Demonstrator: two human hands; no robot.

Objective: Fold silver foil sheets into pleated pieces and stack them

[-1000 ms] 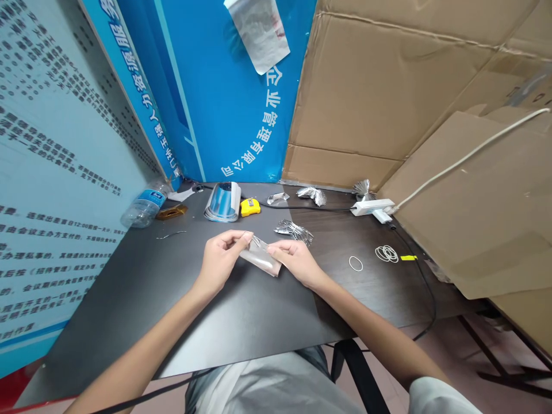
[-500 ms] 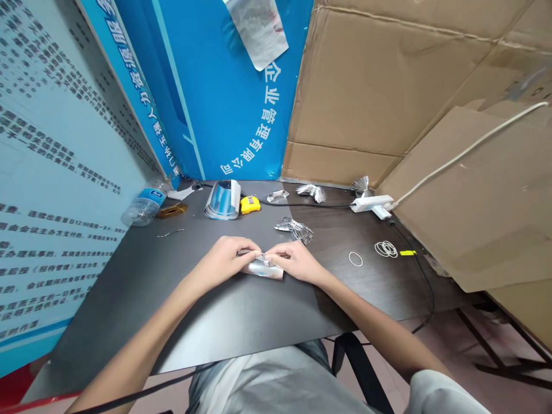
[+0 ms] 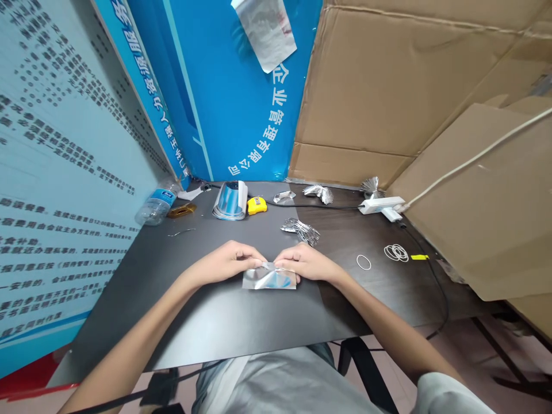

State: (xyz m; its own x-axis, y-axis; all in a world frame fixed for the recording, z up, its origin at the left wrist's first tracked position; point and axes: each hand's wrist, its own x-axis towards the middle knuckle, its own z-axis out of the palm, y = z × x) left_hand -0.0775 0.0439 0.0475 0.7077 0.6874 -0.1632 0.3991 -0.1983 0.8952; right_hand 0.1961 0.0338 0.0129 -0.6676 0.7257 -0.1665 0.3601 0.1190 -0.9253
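Observation:
A small sheet of silvery foil (image 3: 271,279) is held low over the grey desk mat, directly in front of me. My left hand (image 3: 228,263) pinches its top edge near the middle. From the other side my right hand (image 3: 307,263) grips the same edge, some of its fingers hidden behind the sheet. The foil's surface is shiny with bluish reflections. Just beyond my hands lies a fanned bundle of folded silver strips (image 3: 301,231).
Behind are a silvery roll (image 3: 231,201), a yellow tape measure (image 3: 257,206) and more silver bundles (image 3: 319,194). A plastic bottle (image 3: 157,206) lies left. White rings (image 3: 395,253) and a power strip (image 3: 382,204) are right. Blue and cardboard panels (image 3: 362,86) enclose the desk.
My hands have moved slightly apart, and the foil now shows flatter and wider between them. The whole view has shifted a little, so the desk items appear farther right.

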